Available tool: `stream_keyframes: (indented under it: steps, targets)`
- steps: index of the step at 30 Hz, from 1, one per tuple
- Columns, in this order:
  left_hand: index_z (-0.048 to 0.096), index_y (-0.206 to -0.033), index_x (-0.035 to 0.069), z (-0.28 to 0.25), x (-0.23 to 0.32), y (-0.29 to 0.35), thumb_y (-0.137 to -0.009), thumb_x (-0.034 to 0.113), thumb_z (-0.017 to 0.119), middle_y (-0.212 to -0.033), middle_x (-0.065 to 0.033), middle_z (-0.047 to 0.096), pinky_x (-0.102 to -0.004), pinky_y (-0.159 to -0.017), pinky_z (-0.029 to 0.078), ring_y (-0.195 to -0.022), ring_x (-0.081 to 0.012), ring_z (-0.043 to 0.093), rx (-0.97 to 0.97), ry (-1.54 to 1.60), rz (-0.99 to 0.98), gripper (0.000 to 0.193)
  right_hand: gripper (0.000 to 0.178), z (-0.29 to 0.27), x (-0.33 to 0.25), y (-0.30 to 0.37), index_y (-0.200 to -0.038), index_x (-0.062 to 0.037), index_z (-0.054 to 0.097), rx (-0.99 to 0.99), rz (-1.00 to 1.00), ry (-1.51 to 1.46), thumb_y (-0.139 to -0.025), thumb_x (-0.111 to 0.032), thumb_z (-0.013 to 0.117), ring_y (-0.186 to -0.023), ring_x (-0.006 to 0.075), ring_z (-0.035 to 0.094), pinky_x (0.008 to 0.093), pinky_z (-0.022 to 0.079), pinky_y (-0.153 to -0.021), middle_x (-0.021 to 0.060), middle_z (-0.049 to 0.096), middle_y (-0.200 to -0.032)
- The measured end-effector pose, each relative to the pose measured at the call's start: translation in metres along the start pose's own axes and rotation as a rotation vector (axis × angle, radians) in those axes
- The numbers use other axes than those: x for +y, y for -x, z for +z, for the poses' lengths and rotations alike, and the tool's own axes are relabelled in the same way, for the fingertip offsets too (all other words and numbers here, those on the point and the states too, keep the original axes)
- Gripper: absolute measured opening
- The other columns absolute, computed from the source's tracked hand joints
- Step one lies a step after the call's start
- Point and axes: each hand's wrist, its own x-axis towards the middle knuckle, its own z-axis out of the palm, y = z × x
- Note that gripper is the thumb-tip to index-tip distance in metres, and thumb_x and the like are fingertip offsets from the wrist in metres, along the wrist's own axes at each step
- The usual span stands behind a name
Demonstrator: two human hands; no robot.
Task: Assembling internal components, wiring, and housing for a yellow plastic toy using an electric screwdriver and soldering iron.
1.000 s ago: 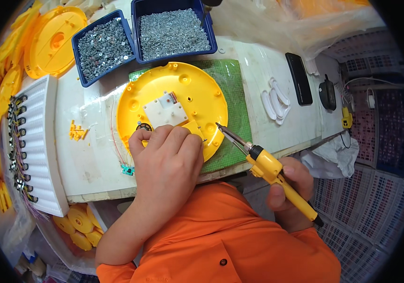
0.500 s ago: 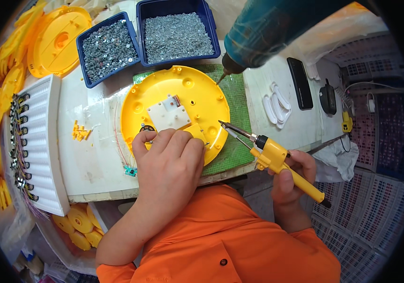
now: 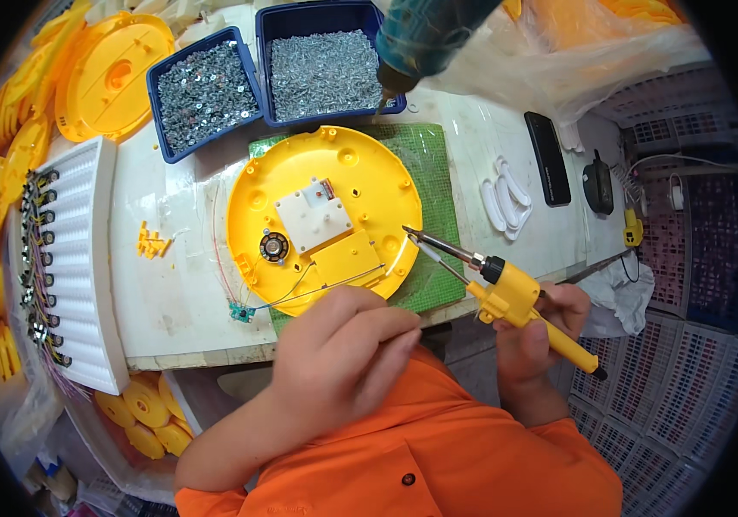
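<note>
My right hand [image 3: 541, 332] is closed around the handle of a yellow soldering gun [image 3: 511, 297], whose metal tip points at the right rim of a round yellow plastic housing [image 3: 300, 164]. Just off the housing's near edge, my left hand [image 3: 347, 353] hovers with its fingers loosely stretched, holding nothing that I can see. Inside the housing sit a white plastic box [image 3: 311, 215], a small round black speaker [image 3: 274, 247] and a yellow rectangular cover [image 3: 347, 258]. Thin wires run from the cover's side to a little green circuit board [image 3: 242, 312] beyond the housing's left rim.
A green mat [image 3: 429, 198] lies beneath the housing. An electric screwdriver [image 3: 420, 43] hangs above blue bins of screws [image 3: 326, 77] and washers [image 3: 205, 95]. At left stands a white foam tray [image 3: 84, 276] with speakers; at right, white curved parts [image 3: 507, 200] and a phone [image 3: 548, 159].
My left hand has lifted off the yellow cover and drawn back toward me, uncovering the speaker and wires. The hanging screwdriver has swung left and away. The soldering gun has shifted slightly right and nearer.
</note>
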Motion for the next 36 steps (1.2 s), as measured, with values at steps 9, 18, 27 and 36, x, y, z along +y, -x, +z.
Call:
stream_keyframes:
  steps: [9, 18, 27, 36]
  targets:
    - [0.064, -0.116, 0.002, 0.009, 0.008, 0.003, -0.103, 0.01, 0.065, -0.096, -0.0024, 0.069, -0.0215, -0.058, 0.043, -0.066, -0.0057, 0.055, -0.069, 1.02, -1.014, 0.015, 0.035, 0.003, -0.006, 0.003, -0.114, -0.0083, 0.041, -0.128, -0.008, -0.045, -0.103, -0.032, 0.064, -0.069, 0.0153, 0.063, 0.0301, 0.055, -0.064, 0.0156, 0.064, -0.094]
    - [0.064, -0.106, 0.006, 0.013, 0.0, 0.007, -0.104, 0.015, 0.065, -0.097, -0.0054, 0.071, -0.0217, -0.048, 0.038, -0.059, -0.0084, 0.056, 0.022, 1.196, -1.099, 0.009, 0.036, 0.002, -0.012, 0.007, -0.112, -0.0084, 0.041, -0.167, 0.027, -0.03, -0.103, -0.034, 0.065, -0.08, 0.0167, 0.066, 0.0302, 0.056, -0.072, 0.016, 0.065, -0.099]
    - [0.064, -0.107, 0.006, 0.014, -0.001, 0.008, -0.105, 0.014, 0.064, -0.098, -0.0056, 0.07, -0.0209, -0.049, 0.039, -0.061, -0.0079, 0.057, 0.019, 1.29, -1.139, 0.008, 0.042, -0.004, -0.016, 0.012, -0.109, -0.0132, 0.038, -0.215, 0.089, 0.051, -0.099, -0.038, 0.07, -0.089, 0.0193, 0.06, 0.0358, 0.057, -0.077, 0.0114, 0.057, -0.102]
    - [0.067, -0.117, 0.006, 0.007, 0.011, 0.015, -0.102, 0.013, 0.067, -0.098, -0.0064, 0.07, -0.0225, -0.052, 0.043, -0.064, -0.0124, 0.06, -0.084, 1.028, -1.007, 0.016, 0.042, -0.012, -0.011, 0.013, -0.114, -0.012, 0.04, -0.116, 0.054, 0.087, -0.098, -0.038, 0.069, -0.09, 0.0194, 0.06, 0.0365, 0.056, -0.084, 0.0094, 0.055, -0.104]
